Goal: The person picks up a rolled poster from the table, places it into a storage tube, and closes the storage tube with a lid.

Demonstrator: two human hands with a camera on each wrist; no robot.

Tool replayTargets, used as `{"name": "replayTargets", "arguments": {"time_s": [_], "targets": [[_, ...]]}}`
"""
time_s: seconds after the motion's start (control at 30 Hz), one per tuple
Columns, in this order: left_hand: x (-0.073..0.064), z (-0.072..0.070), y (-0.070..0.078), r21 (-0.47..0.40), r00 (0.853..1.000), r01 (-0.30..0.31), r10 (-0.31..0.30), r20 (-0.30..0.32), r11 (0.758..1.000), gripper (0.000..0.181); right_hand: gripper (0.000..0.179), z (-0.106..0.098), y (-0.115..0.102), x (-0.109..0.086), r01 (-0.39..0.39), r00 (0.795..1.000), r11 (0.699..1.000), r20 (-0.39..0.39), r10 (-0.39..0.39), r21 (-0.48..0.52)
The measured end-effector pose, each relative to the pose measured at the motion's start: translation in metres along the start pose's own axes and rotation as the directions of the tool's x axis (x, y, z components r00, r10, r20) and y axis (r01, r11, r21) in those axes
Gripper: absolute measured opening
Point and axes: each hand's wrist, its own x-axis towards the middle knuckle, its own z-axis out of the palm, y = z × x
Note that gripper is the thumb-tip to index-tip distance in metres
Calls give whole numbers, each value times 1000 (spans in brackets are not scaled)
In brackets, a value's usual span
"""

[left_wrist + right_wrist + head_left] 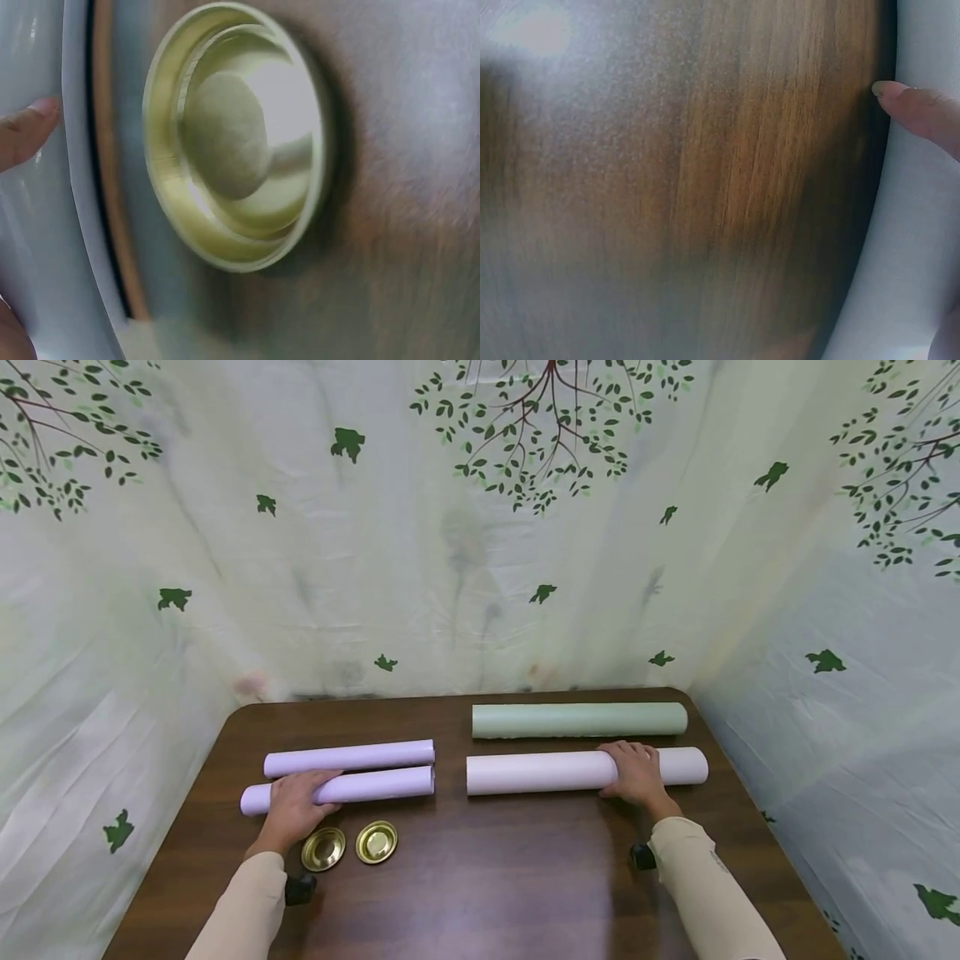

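Observation:
My left hand (295,806) grips the nearer of two lavender rolls (378,785) near its left end, its thumb (34,131) along the near side in the left wrist view. The other lavender roll (352,757) lies just behind it. On the right, my right hand (636,774) holds a thicker white roll (536,773) right of its middle, fingers over the top and thumb (922,112) on the near side. A pale green roll (577,720) lies behind the white one, parallel to it.
Two small brass-coloured dishes (377,842) sit on the brown wooden table (480,893), close to my left wrist; the left dish (225,135) fills much of the left wrist view. Leaf-printed cloth (450,568) hangs around the table's back and sides.

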Motion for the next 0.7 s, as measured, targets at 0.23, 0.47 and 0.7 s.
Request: {"name": "replayTargets", "arguments": {"time_s": [0.23,0.47,0.7], "targets": [[0,-17,5,36,999,-26,27,-23,999,53,76,0,0,0,-4,1000,1000,-7,4,-8],[0,-36,15,55,998,-45,47,-35,997,55,74,1,1,-1,19,1000,1000,-23,-19,14],[-3,-47,17,82,999,-31,33,-24,996,56,73,-1,-1,-3,55,998,998,-32,-54,31]]}}
